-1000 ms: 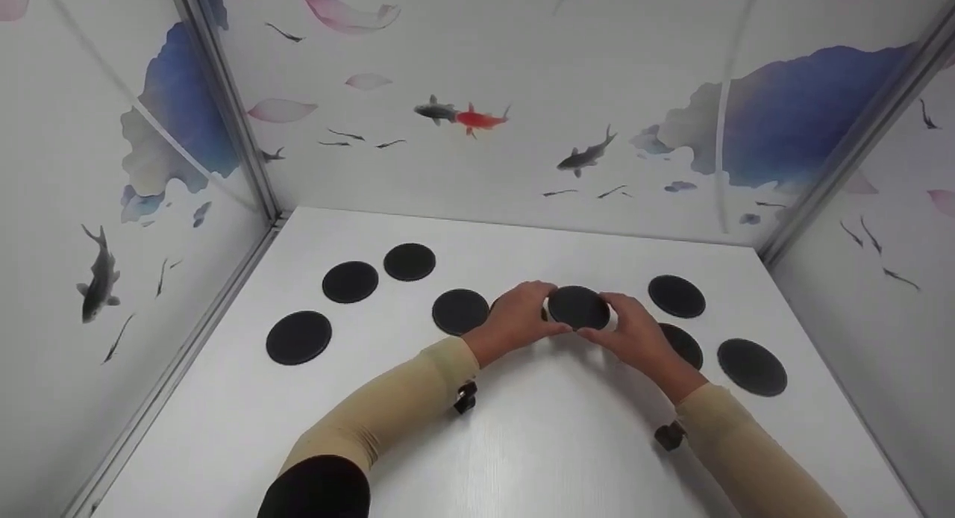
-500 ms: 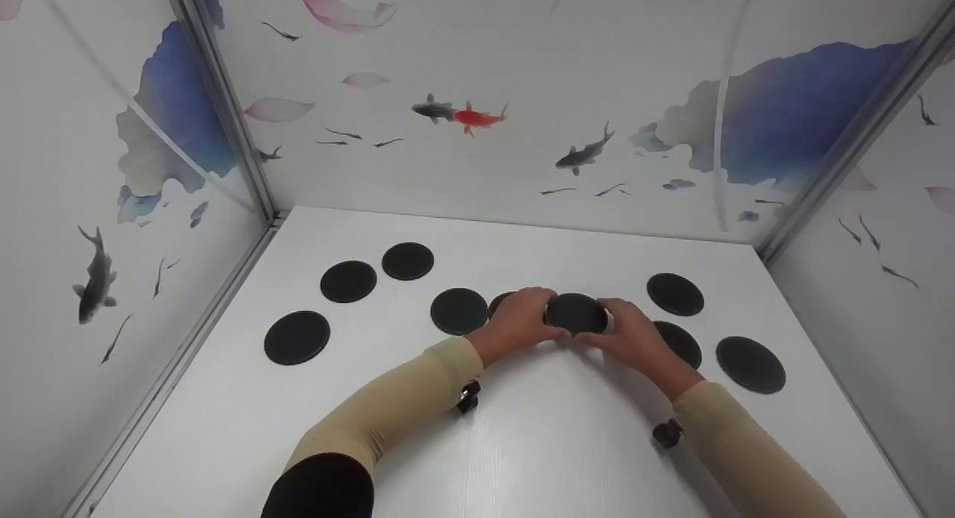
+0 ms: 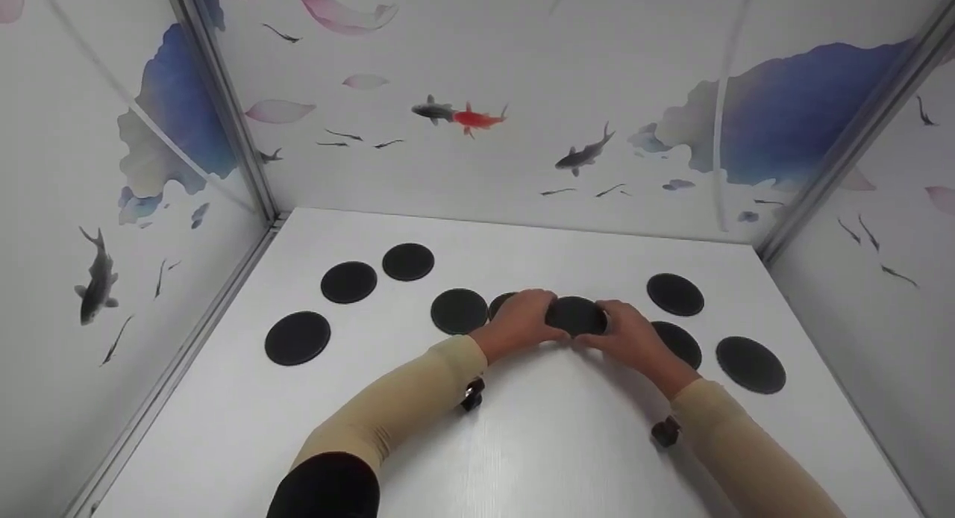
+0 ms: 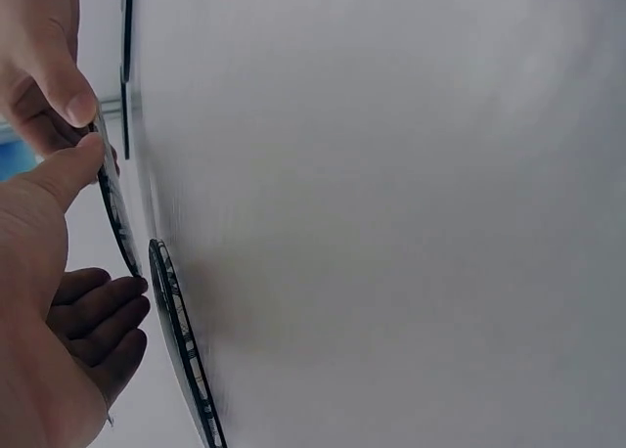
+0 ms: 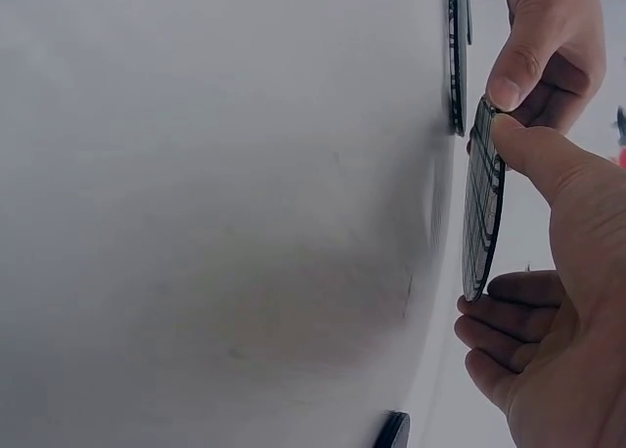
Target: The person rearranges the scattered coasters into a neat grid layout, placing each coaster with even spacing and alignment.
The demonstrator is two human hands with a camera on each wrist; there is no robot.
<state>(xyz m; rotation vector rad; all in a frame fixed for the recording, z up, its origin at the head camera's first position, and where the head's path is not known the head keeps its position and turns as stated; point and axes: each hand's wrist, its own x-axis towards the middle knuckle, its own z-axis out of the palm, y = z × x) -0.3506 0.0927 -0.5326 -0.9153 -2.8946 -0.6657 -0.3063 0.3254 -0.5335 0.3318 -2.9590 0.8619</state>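
In the head view, a black disc [image 3: 576, 316] is between the left hand [image 3: 522, 315] and the right hand [image 3: 633, 339], over the white desk [image 3: 537, 451], with the fingers of each clamped on its rim from either side. Its dark face points up, and its foreshortened outline (round in itself, so no true long axis) looks widest from hand to hand. Other dark discs [image 3: 459, 311] lie flat to both sides, two of them partly hidden by the hands. In the left wrist view it shows almost edge-on, a thin slanting strip with both thumbs at one end. In the right wrist view its paler, patterned underside faces the desk, the strip running roughly upright and apart from that surface.
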